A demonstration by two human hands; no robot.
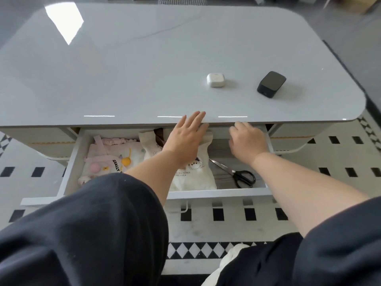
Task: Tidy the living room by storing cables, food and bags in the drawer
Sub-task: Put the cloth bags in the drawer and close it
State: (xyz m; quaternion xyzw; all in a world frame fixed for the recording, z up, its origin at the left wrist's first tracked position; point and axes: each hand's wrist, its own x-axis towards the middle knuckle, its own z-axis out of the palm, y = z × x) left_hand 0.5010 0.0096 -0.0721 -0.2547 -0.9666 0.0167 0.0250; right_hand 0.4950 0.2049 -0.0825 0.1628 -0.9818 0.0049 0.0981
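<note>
**Soft bags going into the drawer**

The left hand (186, 137), fingers straight, is lying flat over the cream canvas bag (193, 174) in the middle of the drawer (216, 193). The right hand (247, 141) is curling at the drawer's back right; whether it is gripping anything, I cannot tell. The bag is looking light and limp, best gathered by its top.

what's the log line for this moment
drawer: open | left hand: fingers straight, over cream bag | right hand: curled at drawer back, grasp unclear | inside: pink bag, scissors | table: white case, black box
</note>
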